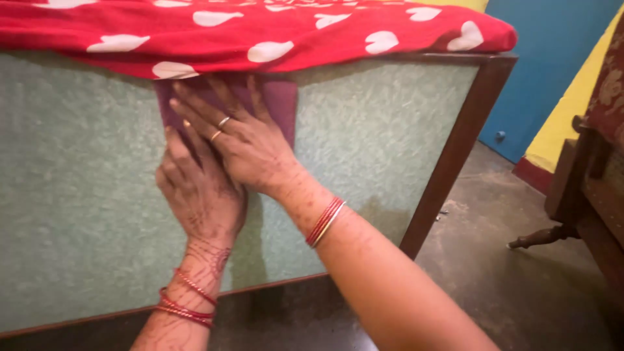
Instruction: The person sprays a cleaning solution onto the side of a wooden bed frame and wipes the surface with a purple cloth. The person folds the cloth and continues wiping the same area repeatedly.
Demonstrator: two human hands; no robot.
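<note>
Right hand point(242, 140): flat, fingers spread wide, palm pressed on a purple cloth point(279, 104) against the green panel point(377, 130). Left hand point(198, 188): flat and open, just below the right and partly under it, touching the same cloth. A red heart-patterned blanket point(260, 32) lies directly above both hands, overlapping the cloth's top edge.

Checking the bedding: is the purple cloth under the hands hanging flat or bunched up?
Flat: the purple cloth lies smooth against the green panel, pressed by both hands, right hand over left hand.
</note>
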